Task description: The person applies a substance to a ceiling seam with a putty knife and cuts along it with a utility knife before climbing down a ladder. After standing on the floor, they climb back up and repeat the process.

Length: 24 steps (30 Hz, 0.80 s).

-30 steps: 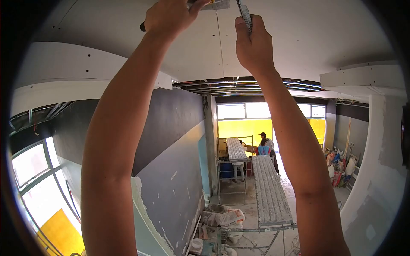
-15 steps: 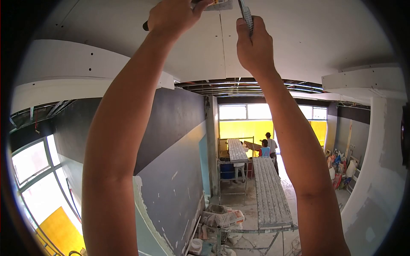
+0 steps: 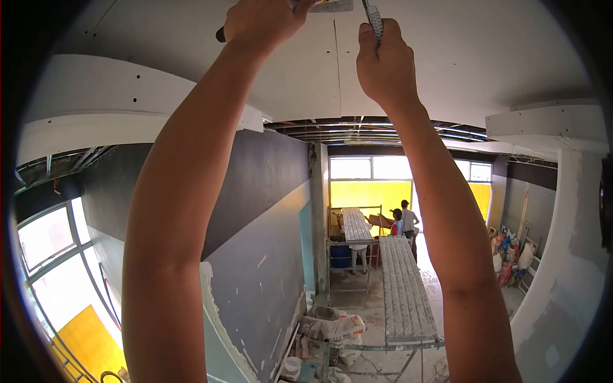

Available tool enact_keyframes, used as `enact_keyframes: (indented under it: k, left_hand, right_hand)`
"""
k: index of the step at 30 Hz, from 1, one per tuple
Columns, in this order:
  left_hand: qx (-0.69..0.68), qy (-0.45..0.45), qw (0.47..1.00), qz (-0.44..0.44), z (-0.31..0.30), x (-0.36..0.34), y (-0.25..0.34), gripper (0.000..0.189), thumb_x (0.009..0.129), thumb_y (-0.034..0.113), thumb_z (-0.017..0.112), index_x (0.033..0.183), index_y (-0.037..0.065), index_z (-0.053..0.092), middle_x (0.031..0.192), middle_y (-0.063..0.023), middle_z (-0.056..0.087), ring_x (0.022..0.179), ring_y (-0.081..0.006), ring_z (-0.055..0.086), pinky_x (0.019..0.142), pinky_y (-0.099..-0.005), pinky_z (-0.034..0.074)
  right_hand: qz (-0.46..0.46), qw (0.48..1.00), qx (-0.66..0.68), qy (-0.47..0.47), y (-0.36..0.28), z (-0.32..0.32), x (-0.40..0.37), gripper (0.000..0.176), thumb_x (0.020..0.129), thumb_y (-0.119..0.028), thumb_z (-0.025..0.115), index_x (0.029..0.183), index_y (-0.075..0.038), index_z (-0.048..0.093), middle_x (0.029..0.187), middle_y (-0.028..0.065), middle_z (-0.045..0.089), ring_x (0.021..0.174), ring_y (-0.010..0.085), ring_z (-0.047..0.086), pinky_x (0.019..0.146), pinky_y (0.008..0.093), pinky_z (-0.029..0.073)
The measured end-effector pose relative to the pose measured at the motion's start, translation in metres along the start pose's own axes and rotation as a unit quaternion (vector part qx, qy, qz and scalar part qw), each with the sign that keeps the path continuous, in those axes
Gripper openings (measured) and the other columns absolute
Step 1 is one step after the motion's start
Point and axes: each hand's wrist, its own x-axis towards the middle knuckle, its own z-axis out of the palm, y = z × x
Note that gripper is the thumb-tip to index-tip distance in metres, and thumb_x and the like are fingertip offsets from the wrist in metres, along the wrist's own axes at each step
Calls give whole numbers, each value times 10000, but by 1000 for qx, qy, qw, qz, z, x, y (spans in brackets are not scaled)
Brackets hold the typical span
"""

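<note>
Both my arms reach up to the white ceiling boards (image 3: 300, 76). My left hand (image 3: 265, 25) is closed around a putty knife; its dark handle end (image 3: 221, 34) sticks out on the left, and part of its flat metal blade (image 3: 335, 5) shows at the top edge. My right hand (image 3: 391, 64) is wrapped round a utility knife (image 3: 375, 24) with a grey ridged body, pointing up. The upper ends of both tools are cut off by the frame. Between the hands runs a board seam (image 3: 337, 64) with dark screw spots beside it.
Below stand scaffold frames with grey metal planks (image 3: 408, 287). Farther off, two people (image 3: 407, 220) stand by another scaffold. Bags and buckets (image 3: 332, 325) lie at the grey wall (image 3: 255, 293); more sacks (image 3: 507, 255) sit at the right. Open ceiling framing (image 3: 370, 131) lies ahead.
The right hand and its utility knife have shifted slightly right. My left hand is slightly higher and to the right. The view has moved a little.
</note>
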Motion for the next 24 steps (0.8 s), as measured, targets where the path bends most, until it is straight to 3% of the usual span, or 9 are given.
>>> enact_keyframes:
  k: [2, 6, 9, 11, 18, 20, 21, 23, 24]
  left_hand:
    - [-16, 2, 1000, -4, -2, -2, 3, 493, 902, 540, 532, 896, 77, 698, 816, -176, 696, 798, -364, 682, 715, -469, 543]
    - [-40, 7, 999, -5, -1, -4, 3, 449, 895, 507, 565, 895, 78, 699, 815, -181, 694, 805, -370, 680, 721, -473, 541]
    - [-22, 25, 999, 0, 4, -4, 3, 438, 888, 506, 575, 899, 88, 706, 821, -185, 695, 808, -375, 679, 720, -475, 541]
    - [-38, 31, 999, 0, 6, -5, 3, 434, 886, 505, 579, 904, 91, 708, 826, -185, 696, 810, -376, 679, 721, -475, 542]
    - [-33, 3, 998, -46, 0, -7, 11, 452, 881, 521, 578, 958, 94, 706, 878, -176, 703, 866, -369, 677, 772, -465, 543]
    - [-33, -15, 997, -64, -5, -7, 14, 460, 884, 526, 573, 981, 95, 701, 907, -169, 703, 899, -362, 672, 797, -462, 537]
    - [-33, -32, 996, -82, -6, -7, 16, 468, 887, 530, 568, 1004, 96, 696, 937, -162, 704, 933, -355, 667, 822, -458, 532]
    - [-24, -54, 995, -80, -13, -7, 24, 475, 890, 535, 559, 1026, 98, 690, 960, -156, 703, 954, -349, 662, 833, -455, 527]
    - [-11, -67, 993, -95, -17, -6, 21, 483, 894, 539, 551, 1047, 101, 684, 984, -150, 702, 976, -343, 656, 843, -452, 522]
  right_hand:
    - [29, 999, 11, 12, 2, 2, -1, 305, 975, -296, 474, 936, 5, 506, 606, 117, 596, 561, 262, 619, 587, 391, 482]
    - [6, 999, -15, 34, 4, 9, -3, 308, 974, -298, 474, 942, 6, 512, 607, 111, 596, 568, 246, 622, 592, 374, 483]
    - [-22, 999, -7, 47, 7, 9, -3, 325, 971, -310, 476, 944, 12, 516, 638, 154, 615, 609, 330, 639, 625, 424, 497]
    - [-5, 999, 26, 29, 0, 4, -3, 197, 957, -166, 455, 965, 30, 445, 656, 298, 593, 672, 507, 607, 581, 541, 470]
    - [-9, 998, 49, 43, 14, 13, -4, 202, 955, -170, 463, 948, 31, 445, 652, 291, 589, 671, 505, 605, 585, 539, 464]
    - [-29, 997, -58, 28, 50, 34, -21, 263, 942, -217, 492, 983, 42, 478, 690, 222, 625, 639, 387, 658, 613, 479, 531]
    - [-43, 988, -143, -34, 95, 46, -47, 350, 962, -320, 478, 973, 29, 499, 792, 290, 625, 787, 524, 599, 716, 565, 475]
    - [197, 974, -83, -76, 121, 35, -107, 278, 965, -252, 476, 994, 25, 477, 800, 304, 620, 789, 512, 609, 683, 555, 483]
    - [180, 978, -73, -71, 116, 22, -135, 281, 985, -219, 446, 1085, 43, 420, 716, 310, 598, 741, 475, 632, 642, 543, 483]
